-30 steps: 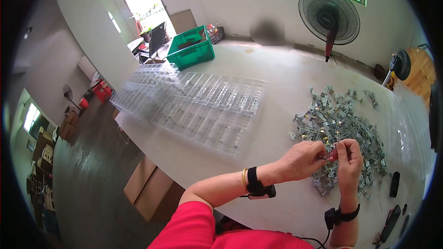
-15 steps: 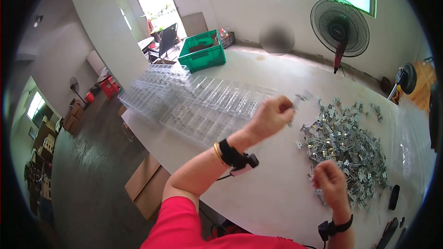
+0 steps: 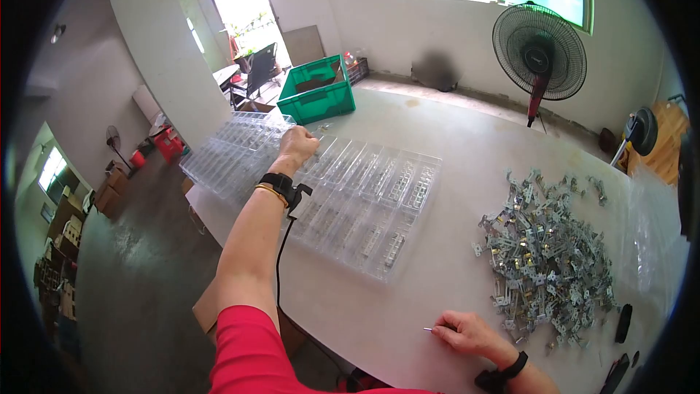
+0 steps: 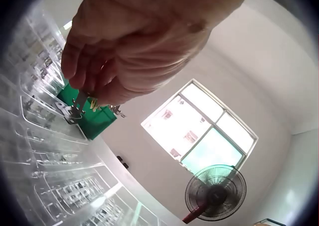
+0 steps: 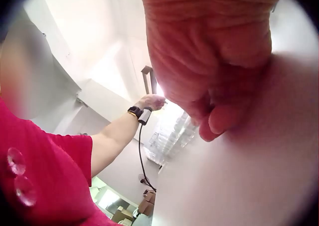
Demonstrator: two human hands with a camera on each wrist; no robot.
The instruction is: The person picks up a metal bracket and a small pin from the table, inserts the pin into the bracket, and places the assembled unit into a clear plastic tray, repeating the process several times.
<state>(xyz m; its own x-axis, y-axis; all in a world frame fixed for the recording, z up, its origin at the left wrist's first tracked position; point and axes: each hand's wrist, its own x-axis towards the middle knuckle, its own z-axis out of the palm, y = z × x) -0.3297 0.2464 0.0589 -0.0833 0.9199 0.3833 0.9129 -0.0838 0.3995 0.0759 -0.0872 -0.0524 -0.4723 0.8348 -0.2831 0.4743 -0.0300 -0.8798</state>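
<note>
My left hand (image 3: 297, 147) reaches over a clear plastic compartment tray (image 3: 437, 168), near its far left part. Its fingertips pinch a small metal bracket (image 4: 76, 111), which hangs close over the tray in the left wrist view. Down at the table's front, my right hand (image 3: 469, 335) has its fingers curled, with a thin metal rod (image 3: 428, 329) poking out between thumb and fingers. The rest of that rod is hidden in the hand. A big heap of metal brackets (image 3: 547, 263) lies to the right of both hands.
A green crate (image 3: 317, 106) stands at the table's back left. More clear trays (image 3: 219, 149) overlap at the left edge. Clear plastic sheets (image 3: 649, 226) and black tools (image 3: 623, 323) lie at the right. A cable (image 3: 280, 270) trails from the left wrist.
The left hand has left the bracket heap and swung left over the tray with a bracket. My right hand has drawn back from the heap toward the front edge.
</note>
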